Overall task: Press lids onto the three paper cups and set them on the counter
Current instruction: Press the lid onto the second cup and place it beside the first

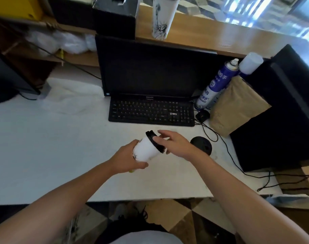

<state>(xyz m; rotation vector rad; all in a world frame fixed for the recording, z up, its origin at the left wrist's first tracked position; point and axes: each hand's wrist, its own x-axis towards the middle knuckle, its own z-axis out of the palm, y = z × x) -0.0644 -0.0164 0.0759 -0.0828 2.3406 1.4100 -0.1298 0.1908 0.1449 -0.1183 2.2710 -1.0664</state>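
My left hand (128, 158) grips a white paper cup (145, 149) around its lower body and holds it tilted to the right above the white desk (44, 147). A black lid (154, 140) sits on the cup's mouth. My right hand (174, 143) rests its fingers against that lid. A little to the right, more black lids (202, 145) lie stacked on the desk. On the raised wooden counter (220, 32) at the back stands a tall white cup with a dark lid (163, 16); it may be more than one cup stacked.
A black keyboard (151, 111) and dark monitor (155, 67) stand just beyond my hands. At the right are a blue spray can (218, 83), a brown paper bag (236, 106), a black computer case (282, 106) and loose cables (238, 166). A black box (115, 16) sits on the counter.
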